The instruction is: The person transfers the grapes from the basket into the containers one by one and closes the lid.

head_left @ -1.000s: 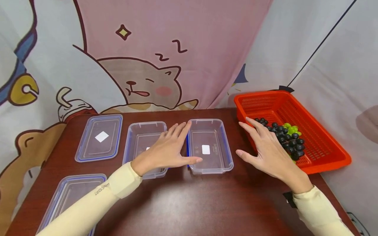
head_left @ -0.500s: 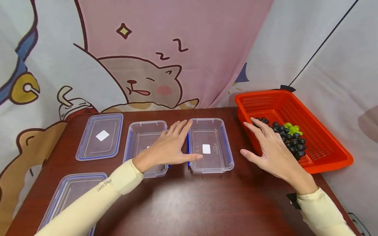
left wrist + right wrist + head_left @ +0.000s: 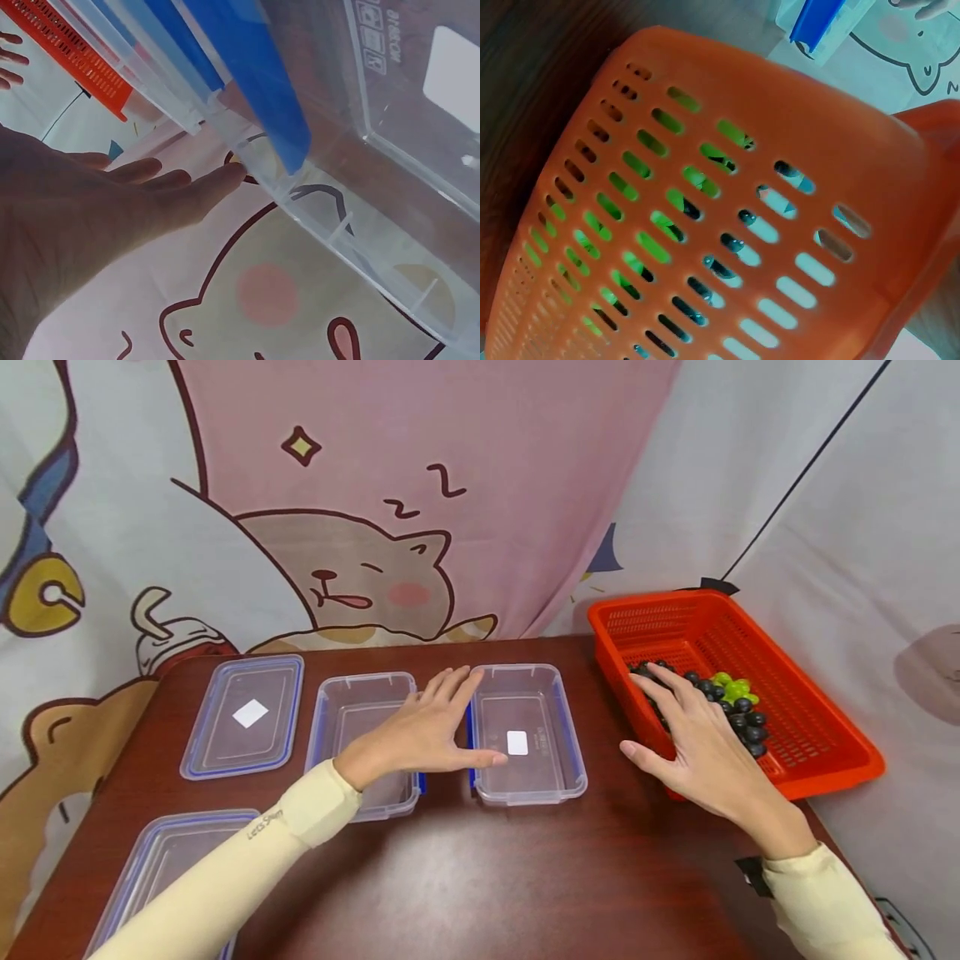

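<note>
My left hand [image 3: 420,727] hovers over the inner side of the left clear container [image 3: 360,710], fingers straight and thumb spread, holding nothing. Its fingertips overlap the edge of the right clear container [image 3: 525,706] in the head view. In the left wrist view, the fingers lie beside a blue clip [image 3: 262,90] on a container wall. My right hand [image 3: 701,752], fingers extended and thumb apart, is above the near left rim of the orange basket [image 3: 817,760]. Dark grapes [image 3: 742,722] and green grapes [image 3: 735,687] lie inside, partly hidden by that hand.
Two clear lids with blue seals lie at the left: a far lid [image 3: 273,718] with a white label, and a near lid [image 3: 172,852] partly under my left sleeve. Everything stands on a dark red-brown table [image 3: 480,877] against a printed curtain [image 3: 525,527].
My right hand has shifted rightward, further over the basket's left side and the dark grapes. The left hand stays nearly in place; the head view has swung slightly.
</note>
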`<state>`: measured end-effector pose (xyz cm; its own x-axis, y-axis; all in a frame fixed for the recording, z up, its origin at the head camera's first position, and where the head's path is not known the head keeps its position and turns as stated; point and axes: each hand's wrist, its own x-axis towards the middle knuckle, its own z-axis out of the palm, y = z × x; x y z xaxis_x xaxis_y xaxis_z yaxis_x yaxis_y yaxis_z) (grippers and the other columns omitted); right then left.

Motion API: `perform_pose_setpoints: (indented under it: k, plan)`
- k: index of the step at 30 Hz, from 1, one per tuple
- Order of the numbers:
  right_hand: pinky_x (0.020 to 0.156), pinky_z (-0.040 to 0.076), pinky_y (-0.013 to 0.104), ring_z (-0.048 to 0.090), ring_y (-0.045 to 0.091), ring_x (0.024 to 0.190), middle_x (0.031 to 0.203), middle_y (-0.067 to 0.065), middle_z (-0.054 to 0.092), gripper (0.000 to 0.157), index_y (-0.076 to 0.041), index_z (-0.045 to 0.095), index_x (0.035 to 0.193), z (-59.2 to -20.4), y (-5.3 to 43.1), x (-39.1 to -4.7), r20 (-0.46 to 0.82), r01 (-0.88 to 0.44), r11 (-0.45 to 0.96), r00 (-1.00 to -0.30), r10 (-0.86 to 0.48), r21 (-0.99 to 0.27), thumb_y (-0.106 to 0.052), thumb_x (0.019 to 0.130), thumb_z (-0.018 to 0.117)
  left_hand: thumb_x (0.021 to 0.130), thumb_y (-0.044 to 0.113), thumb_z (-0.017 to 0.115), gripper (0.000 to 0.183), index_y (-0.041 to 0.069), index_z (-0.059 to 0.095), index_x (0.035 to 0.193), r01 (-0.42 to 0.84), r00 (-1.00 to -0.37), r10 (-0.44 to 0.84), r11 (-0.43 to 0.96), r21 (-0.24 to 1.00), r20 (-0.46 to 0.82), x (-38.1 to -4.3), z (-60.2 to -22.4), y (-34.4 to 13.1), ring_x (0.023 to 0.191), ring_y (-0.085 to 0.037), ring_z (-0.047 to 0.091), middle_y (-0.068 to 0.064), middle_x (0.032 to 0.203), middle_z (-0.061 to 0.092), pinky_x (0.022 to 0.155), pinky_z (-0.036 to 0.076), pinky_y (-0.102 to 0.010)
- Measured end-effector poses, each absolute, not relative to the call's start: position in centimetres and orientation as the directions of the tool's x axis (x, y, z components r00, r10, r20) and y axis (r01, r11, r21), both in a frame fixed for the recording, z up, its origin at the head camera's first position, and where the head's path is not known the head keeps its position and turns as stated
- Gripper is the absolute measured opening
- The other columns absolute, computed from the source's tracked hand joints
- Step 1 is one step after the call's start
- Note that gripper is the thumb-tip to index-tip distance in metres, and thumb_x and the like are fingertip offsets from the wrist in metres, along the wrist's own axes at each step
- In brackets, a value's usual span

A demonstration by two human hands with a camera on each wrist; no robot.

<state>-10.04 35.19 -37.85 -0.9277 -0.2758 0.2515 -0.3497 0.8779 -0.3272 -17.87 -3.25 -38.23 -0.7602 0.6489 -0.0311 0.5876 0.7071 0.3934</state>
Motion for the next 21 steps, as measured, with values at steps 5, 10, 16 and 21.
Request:
perform_pose_setpoints:
  k: [5,10,16,21]
  plan:
    - [0.111,0.023,0.085,0.031,0.047,0.153,0.176,0.013,0.028,0.092,-0.022,0.036,0.172,-38.0,35.6,-10.1,0.253,-0.341,0.882,-0.93,-0.267,-0.326,-0.048,0.095,0.08,0.087,0.081,0.072,0.128,0.011,0.013,0.177,0.604,-0.744,0.668,0.688,0.403,-0.027,-18.2,-38.8,-3.4,0.164,-0.044,0.014,-0.018,0.18,0.014,0.115,0.023,-0.083]
    - [0.113,0.022,0.084,0.032,0.046,0.153,0.176,0.012,0.029,0.092,-0.023,0.036,0.172,-37.8,36.0,-9.9,0.249,-0.326,0.889,-0.935,-0.253,-0.322,-0.048,0.095,0.08,0.085,0.079,0.076,0.131,0.013,0.012,0.177,0.613,-0.727,0.686,0.662,0.432,-0.019,-18.6,-39.2,-3.0,0.165,-0.042,0.01,-0.016,0.181,0.011,0.115,0.023,-0.083]
    - [0.113,0.022,0.084,0.03,0.045,0.155,0.177,0.01,0.027,0.091,-0.024,0.034,0.173,-38.2,36.2,-10.3,0.225,-0.306,0.895,-0.944,-0.241,-0.323,-0.05,0.098,0.077,0.082,0.082,0.076,0.134,0.015,0.011,0.177,0.623,-0.711,0.703,0.649,0.436,-0.031,-18.9,-39.8,-3.8,0.166,-0.04,0.008,-0.012,0.182,0.008,0.116,0.025,-0.082]
    - [0.112,0.023,0.085,0.031,0.045,0.155,0.177,0.01,0.028,0.084,-0.024,0.035,0.173,-38.4,36.6,-10.5,0.229,-0.297,0.898,-0.946,-0.23,-0.325,-0.048,0.102,0.073,0.082,0.081,0.078,0.134,0.016,0.01,0.178,0.634,-0.696,0.718,0.63,0.448,-0.024,-19.0,-40.1,-4.1,0.166,-0.039,0.007,-0.014,0.182,0.007,0.117,0.025,-0.08]
